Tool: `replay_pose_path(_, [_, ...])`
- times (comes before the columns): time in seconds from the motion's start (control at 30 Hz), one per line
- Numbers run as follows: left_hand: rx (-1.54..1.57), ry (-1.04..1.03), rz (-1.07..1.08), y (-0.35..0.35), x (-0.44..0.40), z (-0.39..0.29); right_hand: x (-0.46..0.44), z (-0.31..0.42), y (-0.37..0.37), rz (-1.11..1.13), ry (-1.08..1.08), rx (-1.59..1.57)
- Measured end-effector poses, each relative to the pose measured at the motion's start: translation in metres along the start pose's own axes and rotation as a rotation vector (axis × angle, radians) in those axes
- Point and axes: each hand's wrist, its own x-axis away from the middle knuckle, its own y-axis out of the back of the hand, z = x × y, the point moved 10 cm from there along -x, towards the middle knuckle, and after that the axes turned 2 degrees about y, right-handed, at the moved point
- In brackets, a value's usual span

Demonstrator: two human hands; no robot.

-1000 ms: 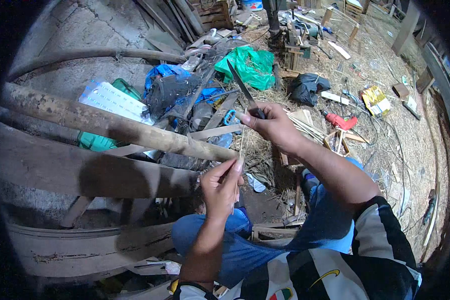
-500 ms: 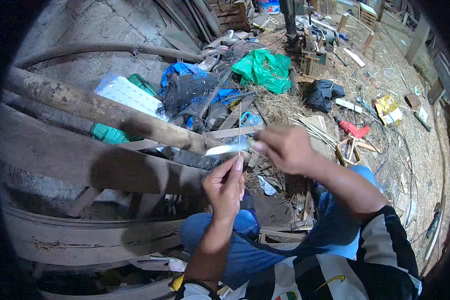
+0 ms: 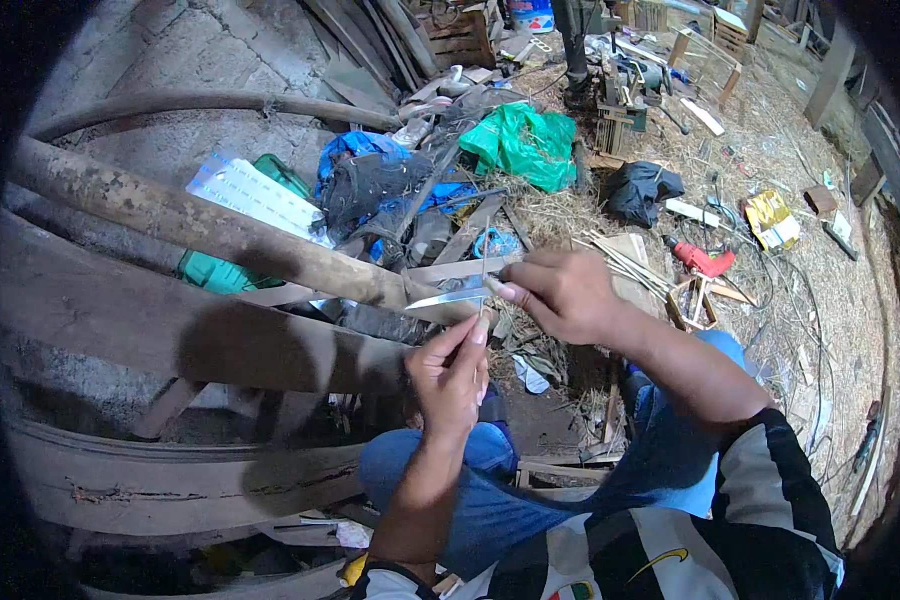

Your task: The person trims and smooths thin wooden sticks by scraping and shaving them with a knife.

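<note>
Between the thumb and fingers of my left hand a thin wooden stick is pinched, pointing upward. My right hand is closed round a knife, its handle hidden in the fingers. The knife's blade points left and lies across the stick, just above my left fingertips. My right thumb is close to the stick at the blade's base. Behind both hands runs a thick round pole, with its near end beside the blade.
Long wooden boards lie at the left. A green plastic bag, a black bag, a red drill and a bundle of thin sticks lie on the littered ground ahead. Cables trail at the right.
My right hand has shifted slightly left, and the knife blade has come slightly lower along the stick. My left hand keeps its pinch in nearly the same place.
</note>
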Motion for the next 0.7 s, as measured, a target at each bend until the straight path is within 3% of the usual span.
replay_pose_path(0.1, [-0.022,-0.026,0.032,-0.003,0.004,-0.001,-0.008,-0.035,0.007,-0.005,-0.157,0.013])
replay_pose_path(0.23, [-0.005,0.005,0.032,-0.004,0.001,0.002,-0.003,-0.014,-0.003,0.038,-0.07,-0.031])
replay_pose_path(0.37, [0.045,0.073,0.011,-0.003,0.001,0.012,-0.011,-0.052,0.002,0.057,-0.191,0.053])
replay_pose_path(0.53, [-0.018,0.04,0.035,-0.002,0.0,0.01,-0.005,-0.035,-0.011,0.112,-0.153,-0.02])
replay_pose_path(0.6, [-0.018,0.045,0.038,0.0,0.004,0.01,-0.007,-0.078,-0.003,0.074,-0.326,0.127])
replay_pose_path(0.7, [0.007,0.103,0.032,0.002,0.001,0.013,-0.007,-0.086,0.005,0.029,-0.4,0.0])
